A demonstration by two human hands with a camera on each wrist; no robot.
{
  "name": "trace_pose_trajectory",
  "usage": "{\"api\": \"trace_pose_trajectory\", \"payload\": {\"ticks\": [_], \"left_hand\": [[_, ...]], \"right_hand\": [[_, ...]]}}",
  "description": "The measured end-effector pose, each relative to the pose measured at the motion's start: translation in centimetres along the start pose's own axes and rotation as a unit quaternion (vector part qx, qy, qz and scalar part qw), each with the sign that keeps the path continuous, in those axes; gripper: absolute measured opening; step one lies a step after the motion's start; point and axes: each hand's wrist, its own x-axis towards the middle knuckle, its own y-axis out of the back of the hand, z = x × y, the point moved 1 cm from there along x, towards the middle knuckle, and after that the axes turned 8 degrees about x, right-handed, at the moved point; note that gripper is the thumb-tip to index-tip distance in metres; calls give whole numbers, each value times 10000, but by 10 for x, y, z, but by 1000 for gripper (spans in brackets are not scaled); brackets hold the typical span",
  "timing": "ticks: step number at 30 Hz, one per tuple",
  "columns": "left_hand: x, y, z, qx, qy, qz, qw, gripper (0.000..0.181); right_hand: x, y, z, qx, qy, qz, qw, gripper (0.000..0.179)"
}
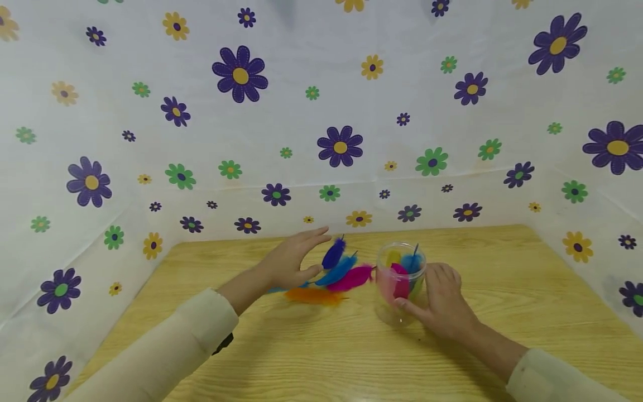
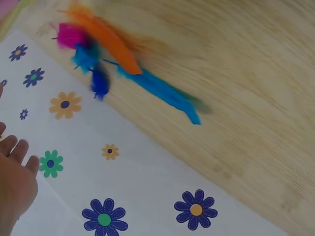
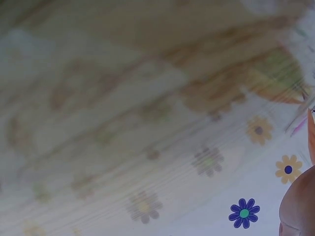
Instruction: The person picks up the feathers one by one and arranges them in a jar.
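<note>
My left hand (image 1: 293, 259) hovers over a loose group of feathers on the table, fingers extended and nothing held. Beside its fingertips and thumb lie a dark blue feather (image 1: 333, 254), a light blue feather (image 1: 337, 272), a magenta feather (image 1: 354, 277) and an orange feather (image 1: 313, 296). Another blue feather (image 2: 167, 93) shows fully in the left wrist view; the head view has it partly behind the hand. A clear jar (image 1: 387, 310) stands upright with pink, yellow and blue feathers inside. My right hand (image 1: 447, 304) grips its right side, thumb across the front.
The wood-grain table (image 1: 311, 357) has flower-printed white cloth (image 1: 301, 123) behind it and at both sides. A small black object (image 1: 223, 343) shows by the left sleeve. Much of the right wrist view is a hazy, blurred overlay.
</note>
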Motion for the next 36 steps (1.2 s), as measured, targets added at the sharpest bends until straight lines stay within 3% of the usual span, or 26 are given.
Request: {"api": "trace_pose_trajectory", "payload": {"ticks": [5, 10, 14, 18, 29, 36], "left_hand": [[-14, -8, -2, 973, -532, 120, 9938, 64], [-29, -20, -4, 1408, -878, 67, 9861, 69], [-42, -34, -6, 1637, -910, -171, 9822, 79], [-53, -44, -6, 2096, -830, -526, 9728, 86], [-67, -64, -8, 3421, -1098, -659, 9309, 60], [-70, -71, -12, 3580, -1133, -906, 9224, 56]], "right_hand": [[1, -1, 0, 24, 5, 8, 10000, 70], [1, -1, 0, 18, 1, 20, 10000, 70], [0, -2, 1, 2, -39, -2, 10000, 71], [0, -3, 2, 20, -18, -5, 10000, 71], [-1, -1, 1, 53, -39, -14, 10000, 71], [0, -1, 1, 61, -71, -33, 10000, 71]]}}
